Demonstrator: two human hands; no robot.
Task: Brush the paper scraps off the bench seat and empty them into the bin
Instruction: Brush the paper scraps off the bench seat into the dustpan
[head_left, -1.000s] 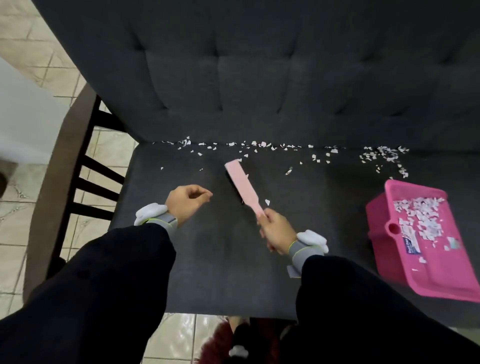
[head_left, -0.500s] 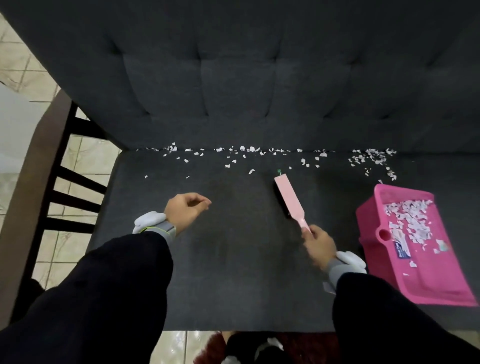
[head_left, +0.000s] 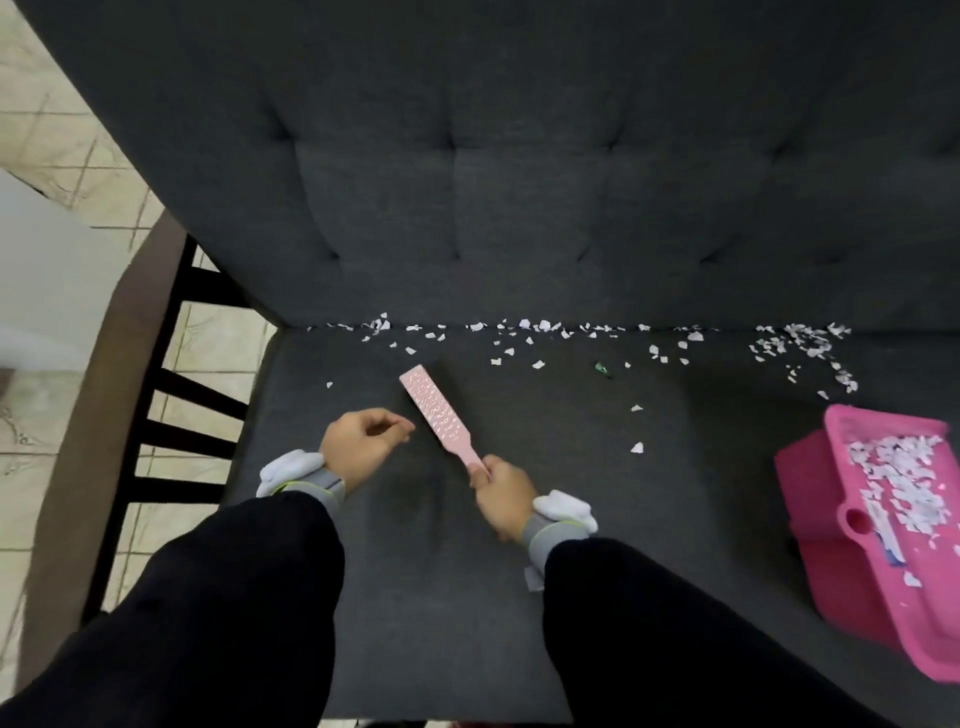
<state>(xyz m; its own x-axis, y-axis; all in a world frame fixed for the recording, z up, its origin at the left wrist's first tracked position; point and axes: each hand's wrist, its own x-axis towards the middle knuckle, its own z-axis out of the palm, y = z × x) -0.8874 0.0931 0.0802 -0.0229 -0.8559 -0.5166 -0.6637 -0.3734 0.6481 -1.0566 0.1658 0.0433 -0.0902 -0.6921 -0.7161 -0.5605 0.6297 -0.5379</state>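
1. Paper scraps (head_left: 543, 326) lie mostly in a thin line along the back edge of the bench seat (head_left: 441, 623), right where it meets the tufted backrest (head_left: 519, 182). There's a thicker bunch at the R end of that line. A few strays sit further fwd, R of the brush (head_left: 439, 415).
2. Seat's L edge drops off to tile floor (head_left: 47, 135), w/ a dark slatted chair (head_left: 171, 384) just beside it. Front edge runs under the person's black sleeves (head_left: 234, 597).
3. Open room: a broad bare patch of fabric btw the hands and the front edge. Another lies btw brush and pink dustpan (head_left: 831, 561), w/ only a couple of strays on it.
4. Brush is pink, flat and long. R hand (head_left: 501, 499) has its fingers wrapped round the thin handle. The head angles up-left toward the scrap line, w/ its tip short of it. Can't tell if the bristles touch the fabric.
5. L hand (head_left: 358, 447) is just L of the brush, not touching it. Its fingers are loosely curled and hold nothing.
6. Dustpan sits on the seat at far R, well apart from both hands, partly cut off by the frame edge. It holds a heap of white scraps, plus a strip w/ blue print.
7. One small green bit (head_left: 602, 369) lies near the scrap line, mid-seat.
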